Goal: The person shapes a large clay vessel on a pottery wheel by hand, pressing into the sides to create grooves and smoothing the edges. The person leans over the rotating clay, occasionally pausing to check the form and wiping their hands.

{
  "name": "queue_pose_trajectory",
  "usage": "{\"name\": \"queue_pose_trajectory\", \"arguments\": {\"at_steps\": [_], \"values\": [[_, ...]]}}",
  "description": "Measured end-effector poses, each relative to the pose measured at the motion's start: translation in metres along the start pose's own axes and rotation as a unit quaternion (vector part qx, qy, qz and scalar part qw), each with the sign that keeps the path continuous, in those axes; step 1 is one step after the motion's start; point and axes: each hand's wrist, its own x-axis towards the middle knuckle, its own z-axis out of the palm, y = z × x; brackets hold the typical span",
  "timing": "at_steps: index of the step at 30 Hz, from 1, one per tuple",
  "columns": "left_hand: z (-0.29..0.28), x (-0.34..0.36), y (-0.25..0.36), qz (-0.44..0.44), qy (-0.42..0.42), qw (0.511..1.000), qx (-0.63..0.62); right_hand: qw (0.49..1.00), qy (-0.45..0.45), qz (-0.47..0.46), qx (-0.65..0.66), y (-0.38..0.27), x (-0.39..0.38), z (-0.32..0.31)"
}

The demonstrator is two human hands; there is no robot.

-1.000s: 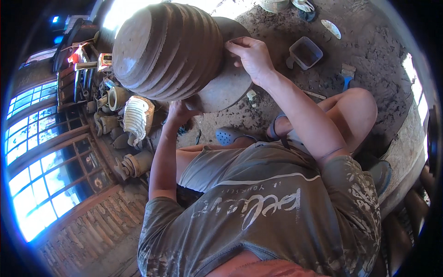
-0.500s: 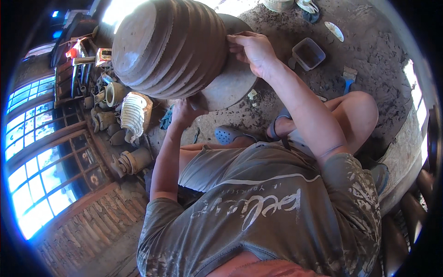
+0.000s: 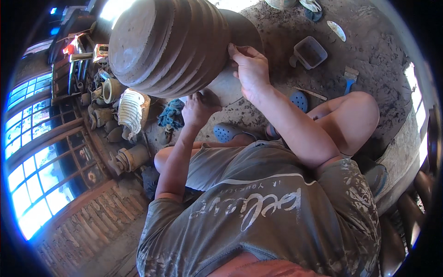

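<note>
A large brown clay pot (image 3: 184, 41) with ridged, coiled sides leans over a round grey disk (image 3: 228, 90). Its smooth round face points to the left. At the pot's near lower side is my left hand (image 3: 198, 111), its bent fingertips against the clay and its thumb stretched away from them. On the right, by the edge next to the disk, my right hand (image 3: 251, 69) has thumb and forefinger pinched together at the clay, the other fingers curled. Whatever lies within that pinch is too small to make out.
A plastic tub (image 3: 310, 53), a blue-handled brush (image 3: 350, 79) and a thin stick (image 3: 311, 93) lie on the dirt-strewn floor at right. Left stand a white ridged piece (image 3: 132, 113), a blue-green cloth (image 3: 170, 114) and several clay pots (image 3: 134, 158). My blue clogs (image 3: 228, 134) are near the disk.
My right hand has moved slightly down along the pot's edge, its fingers more curled. My left hand has shifted to the right. The pot appears slightly further left.
</note>
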Motion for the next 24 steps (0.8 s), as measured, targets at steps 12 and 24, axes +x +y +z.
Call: {"name": "queue_pose_trajectory", "arguments": {"at_steps": [12, 24], "values": [[0.016, -0.003, 0.006, -0.015, 0.032, 0.999, 0.005, 0.995, -0.071, 0.058, -0.024, -0.021, 0.022, -0.018], [0.024, -0.006, 0.024, -0.026, 0.049, 0.998, -0.019, 0.999, -0.029, -0.011, 0.029, 0.044, -0.036, 0.006]]}}
